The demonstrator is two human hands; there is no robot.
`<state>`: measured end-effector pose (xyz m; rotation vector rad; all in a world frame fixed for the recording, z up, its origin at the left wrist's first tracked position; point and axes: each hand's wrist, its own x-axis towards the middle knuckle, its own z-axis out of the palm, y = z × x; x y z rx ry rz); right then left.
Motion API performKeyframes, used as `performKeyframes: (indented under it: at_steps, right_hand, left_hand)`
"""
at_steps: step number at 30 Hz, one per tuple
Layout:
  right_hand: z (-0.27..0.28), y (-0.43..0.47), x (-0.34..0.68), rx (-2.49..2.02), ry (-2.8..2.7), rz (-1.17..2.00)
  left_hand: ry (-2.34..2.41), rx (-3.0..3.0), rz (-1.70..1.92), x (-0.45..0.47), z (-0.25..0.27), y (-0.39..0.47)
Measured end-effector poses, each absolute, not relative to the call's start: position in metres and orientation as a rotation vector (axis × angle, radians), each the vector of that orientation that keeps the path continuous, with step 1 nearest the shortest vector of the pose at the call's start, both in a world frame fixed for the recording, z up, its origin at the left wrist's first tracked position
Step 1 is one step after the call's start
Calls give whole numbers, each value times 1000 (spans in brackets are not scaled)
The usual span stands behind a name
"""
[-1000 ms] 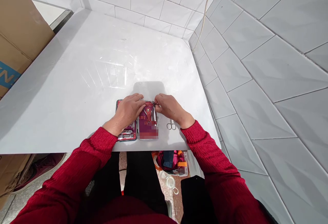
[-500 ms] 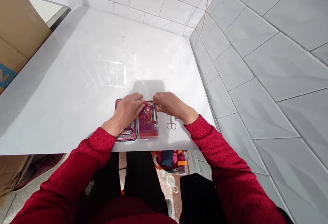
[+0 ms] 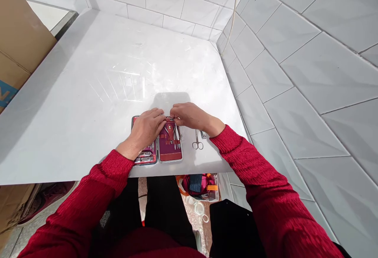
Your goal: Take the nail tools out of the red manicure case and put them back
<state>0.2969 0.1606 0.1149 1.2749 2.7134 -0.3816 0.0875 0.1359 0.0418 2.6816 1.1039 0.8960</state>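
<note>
An open manicure case (image 3: 170,157) with a maroon lining lies near the table's front edge. Small metal tools sit in its straps, and nail clippers (image 3: 144,159) show in the left half. My left hand (image 3: 147,126) lies over the left half, fingers closed on the case's upper part, thumb at the top of the right half. At the right half's top edge, my right hand (image 3: 189,115) pinches a small shiny metal tool, mostly hidden by the fingers. Small scissors (image 3: 197,142) lie on the table to the right, with another metal piece (image 3: 203,134) beside them under my wrist.
The white table (image 3: 88,132) meets tiled walls behind and at the right. A cardboard box (image 3: 23,34) stands at the left. A thin cable (image 3: 234,18) hangs in the corner. Below the front edge is a plastic bin (image 3: 214,195) with colourful things.
My right hand has moved slightly left along the case's top edge, with the small metal tool in its fingers. My left hand has stayed on the case.
</note>
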Motion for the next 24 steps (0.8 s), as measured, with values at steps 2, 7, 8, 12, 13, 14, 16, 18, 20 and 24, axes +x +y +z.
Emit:
performKeyframes:
  at_steps: [2,7,8,12,13,14,16,18,20,24]
  right_hand:
    - [111,164,300,1287,2771,-499]
    - [102,165,303,1360,2854,-703]
    - [100,164,303,1386,2869,-742]
    - [88,158,305,1584,2918,-957]
    - [85,156,305,1647,2926,-1023]
    - [81,154,306,1710,2931,-1095]
    - [74,151,307,1833,2919,-1248]
    - [69,149,309,1935,2854,-1429]
    - [66,148,312,1992,2764,-1581]
    - [64,146,319,2060,2756,-1547]
  left_hand:
    - [1106,2680,894,88,42,136]
    - [1107,2673,900,87,42,136]
    - [1110,2667,905,87,41,136]
    - [1108,2651,899,87,40,137]
    - [1101,2650,894,87,40,137]
    - [1089,2650,890,87,40,138]
    - [1061,2648,883,86,40,139]
    - [1042,2650,878,86,40,140]
    - [1060,2660,887,85,42,139]
    - [1192,2672,940,81,45,135]
